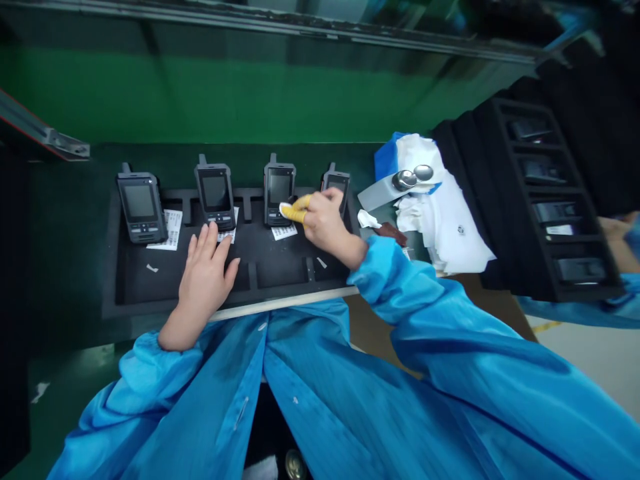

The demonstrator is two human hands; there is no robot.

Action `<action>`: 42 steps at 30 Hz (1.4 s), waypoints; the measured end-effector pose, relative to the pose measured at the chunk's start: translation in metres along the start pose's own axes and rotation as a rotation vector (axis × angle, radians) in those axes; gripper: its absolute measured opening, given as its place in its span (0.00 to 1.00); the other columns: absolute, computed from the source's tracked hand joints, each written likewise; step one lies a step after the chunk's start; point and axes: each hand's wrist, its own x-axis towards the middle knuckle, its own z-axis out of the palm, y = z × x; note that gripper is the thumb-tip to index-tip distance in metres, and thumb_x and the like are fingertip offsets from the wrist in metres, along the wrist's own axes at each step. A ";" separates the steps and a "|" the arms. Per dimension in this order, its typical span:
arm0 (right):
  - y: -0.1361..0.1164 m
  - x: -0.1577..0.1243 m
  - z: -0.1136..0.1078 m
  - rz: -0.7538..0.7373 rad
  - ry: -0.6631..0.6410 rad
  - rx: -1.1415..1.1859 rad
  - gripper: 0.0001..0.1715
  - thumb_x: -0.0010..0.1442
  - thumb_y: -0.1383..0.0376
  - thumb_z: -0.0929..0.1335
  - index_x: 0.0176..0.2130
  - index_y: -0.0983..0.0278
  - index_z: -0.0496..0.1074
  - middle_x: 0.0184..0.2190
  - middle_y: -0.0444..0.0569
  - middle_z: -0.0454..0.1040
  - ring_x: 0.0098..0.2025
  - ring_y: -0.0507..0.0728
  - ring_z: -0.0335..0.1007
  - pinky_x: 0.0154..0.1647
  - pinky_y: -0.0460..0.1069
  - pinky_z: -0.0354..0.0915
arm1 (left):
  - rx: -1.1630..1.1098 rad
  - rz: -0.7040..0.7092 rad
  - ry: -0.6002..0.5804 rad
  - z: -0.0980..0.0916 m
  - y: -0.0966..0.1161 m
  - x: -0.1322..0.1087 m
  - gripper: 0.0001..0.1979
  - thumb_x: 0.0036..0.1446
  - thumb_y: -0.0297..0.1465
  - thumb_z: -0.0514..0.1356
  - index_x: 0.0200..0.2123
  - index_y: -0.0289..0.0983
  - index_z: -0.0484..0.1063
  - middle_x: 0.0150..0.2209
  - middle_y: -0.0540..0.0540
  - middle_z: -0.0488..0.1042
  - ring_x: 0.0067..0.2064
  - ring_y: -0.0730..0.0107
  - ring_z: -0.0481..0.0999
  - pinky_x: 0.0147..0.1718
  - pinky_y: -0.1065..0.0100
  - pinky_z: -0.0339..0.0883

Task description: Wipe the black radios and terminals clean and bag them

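Note:
Several dark handheld devices with stub antennas stand in a row in a black tray [280, 273]. My left hand [206, 270] lies with its fingers spread, fingertips at the lower edge of the second device [215, 190]. Yellow covers sit on two fingertips of my right hand [323, 217], which pinches a small white pad [286, 211] against the keys of the third device [279, 187]. Partly behind that hand is the fourth device [337, 180]. At the far left stands the first device [140, 203], beside a white label sheet [173, 229].
Right of the tray are a translucent bottle [380, 193] with a metal top, a blue box [385, 158] of white wipes and a brown cloth [393, 233]. Further right, black trays [535, 260] hold more devices. Another person's arm [617, 240] shows at the right edge.

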 end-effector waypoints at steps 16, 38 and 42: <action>-0.071 0.106 0.016 -0.159 0.044 -0.106 0.27 0.68 0.68 0.51 0.46 0.57 0.74 0.45 0.47 0.70 0.49 0.58 0.58 0.54 0.62 0.41 | 0.020 -0.064 -0.077 -0.002 0.008 -0.002 0.18 0.62 0.28 0.52 0.51 0.24 0.70 0.61 0.26 0.62 0.64 0.45 0.61 0.62 0.44 0.54; -0.101 0.071 0.032 -0.344 -0.098 -0.186 0.20 0.68 0.67 0.57 0.46 0.58 0.75 0.40 0.46 0.75 0.42 0.55 0.59 0.48 0.57 0.39 | -0.041 -0.064 -0.047 0.004 0.008 -0.002 0.16 0.60 0.27 0.54 0.48 0.23 0.71 0.58 0.25 0.67 0.63 0.44 0.63 0.61 0.42 0.55; -0.108 0.052 0.034 -0.325 -0.151 -0.163 0.19 0.64 0.71 0.59 0.41 0.60 0.76 0.39 0.47 0.75 0.41 0.55 0.59 0.47 0.57 0.40 | -0.122 -0.050 0.085 0.001 0.006 -0.008 0.12 0.61 0.26 0.52 0.39 0.30 0.75 0.51 0.31 0.75 0.57 0.50 0.71 0.59 0.45 0.60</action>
